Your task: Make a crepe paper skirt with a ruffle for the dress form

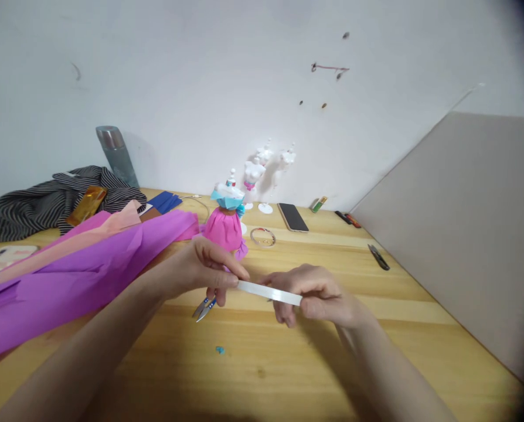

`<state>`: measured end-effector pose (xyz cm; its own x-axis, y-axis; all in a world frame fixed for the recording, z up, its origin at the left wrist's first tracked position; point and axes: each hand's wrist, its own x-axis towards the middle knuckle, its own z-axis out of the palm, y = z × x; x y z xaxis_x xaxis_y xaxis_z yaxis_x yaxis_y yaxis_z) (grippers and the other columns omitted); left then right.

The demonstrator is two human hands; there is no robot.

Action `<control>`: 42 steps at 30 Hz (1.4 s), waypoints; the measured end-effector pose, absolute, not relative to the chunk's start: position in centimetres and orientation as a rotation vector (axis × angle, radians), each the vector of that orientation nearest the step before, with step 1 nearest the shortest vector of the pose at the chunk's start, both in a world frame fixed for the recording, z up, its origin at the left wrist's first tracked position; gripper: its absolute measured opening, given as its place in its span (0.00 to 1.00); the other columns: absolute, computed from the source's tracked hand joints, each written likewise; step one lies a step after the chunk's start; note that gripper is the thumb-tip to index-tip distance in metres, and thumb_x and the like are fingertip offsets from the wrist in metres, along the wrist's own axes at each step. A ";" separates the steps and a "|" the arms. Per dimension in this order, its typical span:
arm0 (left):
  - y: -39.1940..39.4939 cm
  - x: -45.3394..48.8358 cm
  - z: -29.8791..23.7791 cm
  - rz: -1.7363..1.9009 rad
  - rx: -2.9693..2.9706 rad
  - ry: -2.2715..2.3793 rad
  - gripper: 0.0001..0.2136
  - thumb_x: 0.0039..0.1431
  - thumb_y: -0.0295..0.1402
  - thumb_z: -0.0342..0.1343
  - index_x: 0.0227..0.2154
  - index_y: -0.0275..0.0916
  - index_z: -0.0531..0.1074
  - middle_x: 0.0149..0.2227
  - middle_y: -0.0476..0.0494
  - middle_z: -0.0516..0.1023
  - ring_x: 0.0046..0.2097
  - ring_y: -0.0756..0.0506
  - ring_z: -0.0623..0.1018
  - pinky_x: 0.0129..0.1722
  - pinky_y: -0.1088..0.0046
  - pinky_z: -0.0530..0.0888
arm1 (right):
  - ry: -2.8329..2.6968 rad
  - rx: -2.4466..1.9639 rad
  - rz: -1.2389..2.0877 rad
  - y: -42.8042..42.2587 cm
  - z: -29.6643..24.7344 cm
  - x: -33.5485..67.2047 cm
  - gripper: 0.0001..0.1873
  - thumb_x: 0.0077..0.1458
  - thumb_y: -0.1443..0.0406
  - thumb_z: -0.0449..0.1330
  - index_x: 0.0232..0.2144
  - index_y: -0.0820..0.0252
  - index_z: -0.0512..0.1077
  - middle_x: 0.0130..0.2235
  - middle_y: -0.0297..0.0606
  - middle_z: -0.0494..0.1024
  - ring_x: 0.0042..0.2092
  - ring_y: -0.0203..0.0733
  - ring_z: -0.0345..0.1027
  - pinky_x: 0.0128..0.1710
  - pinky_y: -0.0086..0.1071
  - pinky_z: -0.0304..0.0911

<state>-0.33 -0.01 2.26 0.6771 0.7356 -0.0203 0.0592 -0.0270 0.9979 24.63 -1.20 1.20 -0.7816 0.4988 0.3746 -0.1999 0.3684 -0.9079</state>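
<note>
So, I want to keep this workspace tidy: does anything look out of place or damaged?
A small teal scrap lies loose on the tabletop, below the left hand in view, like a stray offcut. Dark spots also mar the pale wall.

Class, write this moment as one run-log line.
left hand: pinches white strip at one end | right hand: pinches other end | beyond: pink-skirted figure | on table: snips, blue scrap
</note>
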 end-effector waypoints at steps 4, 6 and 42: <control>-0.9 0.7 2.1 0.771 1.913 0.803 0.07 0.53 0.30 0.56 0.29 0.36 0.79 0.26 0.43 0.79 0.26 0.50 0.74 0.26 0.76 0.68 | -2.057 -0.396 1.444 -1.4 1.2 25.6 0.20 0.59 0.55 0.56 0.28 0.67 0.75 0.19 0.35 0.69 0.22 0.34 0.63 0.25 0.29 0.60; -1.2 1.2 2.1 0.879 2.147 0.882 0.08 0.53 0.27 0.53 0.26 0.36 0.77 0.25 0.45 0.77 0.27 0.51 0.72 0.27 0.77 0.67 | -2.073 -0.477 1.386 -1.4 1.3 26.1 0.21 0.58 0.53 0.56 0.29 0.67 0.75 0.18 0.32 0.66 0.19 0.31 0.57 0.20 0.27 0.53; -0.1 0.1 1.7 0.255 1.520 0.942 0.15 0.52 0.42 0.58 0.38 0.37 0.78 0.27 0.44 0.78 0.19 0.50 0.75 0.17 0.79 0.69 | -2.315 -1.274 0.822 -0.3 2.6 27.0 0.21 0.61 0.55 0.46 0.20 0.60 0.59 0.21 0.29 0.56 0.24 0.32 0.49 0.24 0.28 0.48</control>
<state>0.07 -0.13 1.74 0.6399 0.6786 -0.3607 0.4043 0.1019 0.9089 27.04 -0.33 2.57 -0.5214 0.8523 0.0419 0.6350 0.4204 -0.6481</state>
